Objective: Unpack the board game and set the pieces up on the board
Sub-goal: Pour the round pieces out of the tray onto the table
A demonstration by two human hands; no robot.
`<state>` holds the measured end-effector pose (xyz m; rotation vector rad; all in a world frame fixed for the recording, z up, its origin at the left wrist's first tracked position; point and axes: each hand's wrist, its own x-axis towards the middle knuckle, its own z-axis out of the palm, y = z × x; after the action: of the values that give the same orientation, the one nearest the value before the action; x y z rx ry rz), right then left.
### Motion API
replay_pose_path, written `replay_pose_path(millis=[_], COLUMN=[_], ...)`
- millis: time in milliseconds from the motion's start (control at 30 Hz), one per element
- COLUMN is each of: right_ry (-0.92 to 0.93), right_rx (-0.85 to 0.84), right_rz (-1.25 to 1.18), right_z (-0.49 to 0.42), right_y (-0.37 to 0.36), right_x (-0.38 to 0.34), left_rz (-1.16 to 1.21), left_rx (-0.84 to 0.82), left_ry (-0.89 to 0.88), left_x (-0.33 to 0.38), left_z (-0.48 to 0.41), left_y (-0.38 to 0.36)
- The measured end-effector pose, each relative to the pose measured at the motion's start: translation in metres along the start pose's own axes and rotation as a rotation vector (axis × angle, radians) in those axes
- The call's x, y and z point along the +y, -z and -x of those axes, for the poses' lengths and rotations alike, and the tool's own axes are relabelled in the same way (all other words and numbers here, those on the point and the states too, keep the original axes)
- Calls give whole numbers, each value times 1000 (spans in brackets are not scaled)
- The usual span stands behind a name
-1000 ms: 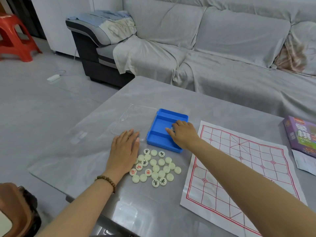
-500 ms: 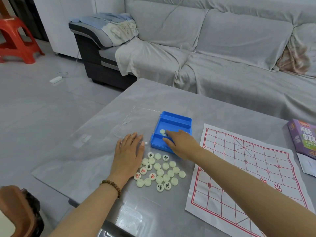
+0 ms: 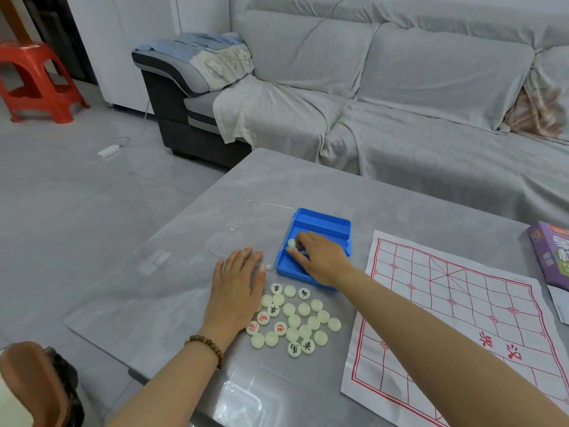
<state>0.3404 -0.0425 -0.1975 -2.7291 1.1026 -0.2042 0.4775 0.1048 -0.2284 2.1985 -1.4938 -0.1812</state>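
A blue plastic tray (image 3: 323,218) sits on the grey table beside its clear lid (image 3: 258,223). My right hand (image 3: 320,257) reaches into the tray, thumb and fingers curled round a few cream chess pieces (image 3: 291,242) at the tray's left wall. My left hand (image 3: 235,291) lies flat on the table, fingers straight, fingertips on the lid's near edge. A pile of several cream round pieces (image 3: 295,318), some with red or black characters, lies in front of the tray. The paper board (image 3: 446,303) with red grid lines is spread to the right, no pieces on it.
A purple game box (image 3: 551,257) and a white leaflet (image 3: 560,306) lie at the table's right edge. A grey sofa (image 3: 400,103) stands behind the table. A red stool (image 3: 34,81) is far left on the floor. A brown object (image 3: 27,386) sits at bottom left.
My right hand moved from the tray's right side to its left wall and gathered a few pieces at its fingertips. My left hand stayed flat by the lid.
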Motion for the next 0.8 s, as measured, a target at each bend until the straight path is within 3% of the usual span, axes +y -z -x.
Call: replay_pose_path(millis=[133, 400, 600, 700, 800], right_ry=[-2, -57, -93, -6, 106], right_rx=[21, 53, 364, 264, 143], right_rz=[-33, 149, -338, -326, -131], right_z=[-1, -7, 15, 62, 116], right_y=[1, 3, 25, 27, 10], right_x=[4, 10, -10, -23, -24], left_rz=[-7, -18, 43, 109, 130], left_rx=[1, 16, 5, 43, 92], left_ry=[0, -18, -6, -9, -16], left_x=[0, -2, 1, 2, 4], left_z=[0, 0, 0, 3, 7], left_y=[0, -2, 2, 5, 8])
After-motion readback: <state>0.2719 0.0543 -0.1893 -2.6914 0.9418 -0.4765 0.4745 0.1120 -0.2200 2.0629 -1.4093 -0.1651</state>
